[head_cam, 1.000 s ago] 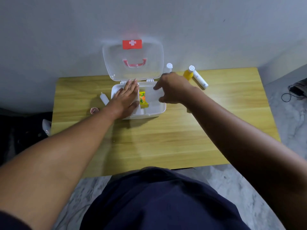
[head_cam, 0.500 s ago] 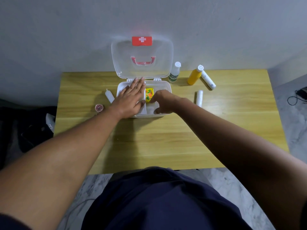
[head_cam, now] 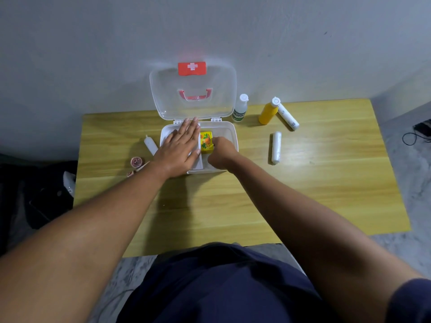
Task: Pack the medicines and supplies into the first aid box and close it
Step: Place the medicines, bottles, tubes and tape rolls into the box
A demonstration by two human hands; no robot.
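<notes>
One wooden tabletop (head_cam: 233,201), pushed against the wall. One first aid box (head_cam: 232,136) at the middle of the far edge, clear lid (head_cam: 193,89) upright against the wall; light rigid plastic by the look, best gripped at the lid rim for closing. Two hands inside the box: left hand (head_cam: 179,150) flat, fingers spread and released, pressing on the left compartment; right hand (head_cam: 220,153) curled into a loose fist beside one yellow packet (head_cam: 206,142), grasp on it impossible to confirm. Near the far right edge, two upright bottles, one clear (head_cam: 240,108) and one yellow (head_cam: 269,111), probably smooth and slippery, best taken round the body. Two white rolls (head_cam: 276,148) (head_cam: 287,116) lying right of the box, likely soft and light. One white tube (head_cam: 150,144) just left of the box. Two small red-lidded pots (head_cam: 136,162), second partly hidden.
</notes>
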